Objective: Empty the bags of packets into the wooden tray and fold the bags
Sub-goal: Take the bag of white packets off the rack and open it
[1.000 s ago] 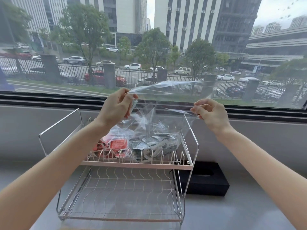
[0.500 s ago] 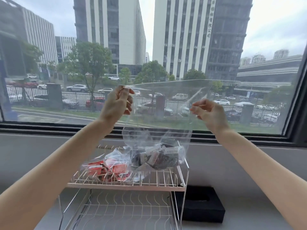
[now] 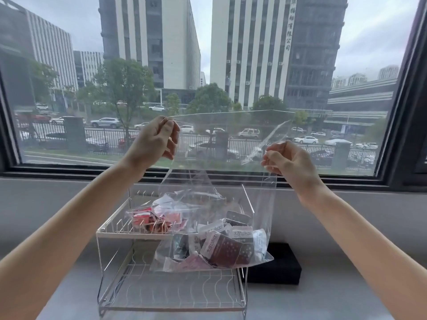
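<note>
A clear plastic bag [image 3: 231,158] hangs in the air in front of the window. My left hand [image 3: 153,140] pinches its top left corner and my right hand [image 3: 288,161] pinches its top right edge. Dark brown and white packets [image 3: 221,245] sit heaped in the bag's bottom, level with the rack's front. A second clear bag of red packets [image 3: 152,219] lies on the upper shelf of the wire rack [image 3: 138,234]. No wooden tray shows in this view.
The two-tier wire rack stands on a grey counter [image 3: 312,301] below the window sill [image 3: 69,179]. A black box [image 3: 277,269] sits right of the rack, against the wall. The rack's lower shelf [image 3: 171,289] holds nothing.
Both hands have lifted the bag of dark packets up off the rack's upper shelf and toward me; it now hangs free. The view has tilted upward.
</note>
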The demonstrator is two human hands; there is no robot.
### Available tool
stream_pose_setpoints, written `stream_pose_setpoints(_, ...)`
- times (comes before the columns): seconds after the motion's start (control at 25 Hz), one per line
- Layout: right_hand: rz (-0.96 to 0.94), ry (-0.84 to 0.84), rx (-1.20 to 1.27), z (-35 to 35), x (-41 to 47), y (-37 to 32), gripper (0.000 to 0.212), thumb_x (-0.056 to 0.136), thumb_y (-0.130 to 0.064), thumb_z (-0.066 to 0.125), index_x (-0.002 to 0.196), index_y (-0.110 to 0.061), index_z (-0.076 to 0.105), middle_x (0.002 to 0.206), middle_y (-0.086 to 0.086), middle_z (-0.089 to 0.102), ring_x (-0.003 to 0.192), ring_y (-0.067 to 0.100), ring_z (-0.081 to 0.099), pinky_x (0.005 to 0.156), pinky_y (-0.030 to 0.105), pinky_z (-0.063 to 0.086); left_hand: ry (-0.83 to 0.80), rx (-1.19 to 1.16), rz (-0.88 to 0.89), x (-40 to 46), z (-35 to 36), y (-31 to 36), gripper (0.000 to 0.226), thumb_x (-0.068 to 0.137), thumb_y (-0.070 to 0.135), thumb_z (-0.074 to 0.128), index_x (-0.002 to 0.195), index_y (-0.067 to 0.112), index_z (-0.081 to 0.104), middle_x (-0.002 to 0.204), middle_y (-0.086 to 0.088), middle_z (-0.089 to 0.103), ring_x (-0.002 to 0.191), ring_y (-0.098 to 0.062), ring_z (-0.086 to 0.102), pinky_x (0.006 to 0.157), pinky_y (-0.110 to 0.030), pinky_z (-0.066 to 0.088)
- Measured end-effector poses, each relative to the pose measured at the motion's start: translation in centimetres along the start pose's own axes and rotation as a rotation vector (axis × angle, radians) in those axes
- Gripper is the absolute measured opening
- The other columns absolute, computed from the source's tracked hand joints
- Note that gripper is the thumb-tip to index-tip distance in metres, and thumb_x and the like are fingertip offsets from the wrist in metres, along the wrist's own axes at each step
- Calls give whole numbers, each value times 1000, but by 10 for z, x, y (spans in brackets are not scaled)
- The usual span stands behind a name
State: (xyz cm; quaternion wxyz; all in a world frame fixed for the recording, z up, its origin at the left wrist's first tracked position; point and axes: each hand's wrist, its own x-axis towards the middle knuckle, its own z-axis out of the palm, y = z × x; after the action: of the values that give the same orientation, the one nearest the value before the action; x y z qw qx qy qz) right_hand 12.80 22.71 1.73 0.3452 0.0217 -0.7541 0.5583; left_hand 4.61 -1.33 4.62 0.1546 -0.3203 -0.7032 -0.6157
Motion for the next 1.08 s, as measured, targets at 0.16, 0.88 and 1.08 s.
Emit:
stream_pose_setpoints(0.16,94,-13,9,0,-41,21,12,90,-11,51,83,-20,55,82,-1,63,64,1,63,56,8,50,-87,103,-18,-36,1,-19,25,95,10,38,76,15,53,66,-3,51,42,1,53,45,-12,47)
stream_pose_setpoints(0.88,607,-107,-64,12,-232,167,14,86,-9,57,77,-20,56,76,4,65,73,17,64,74,31,52,-113,-101,-447,-210,49,-145,24,95,14,38,78,19,53,65,6,63,60,1,62,64,-16,52)
stream_pose_setpoints(1.08,637,-107,-20,11,-243,173,13,85,-10,60,80,-21,57,83,10,64,71,17,60,66,20,49,-45,-127,-421,-224,63,-145,21,95,17,39,82,20,55,62,-3,59,54,-1,60,56,-12,51)
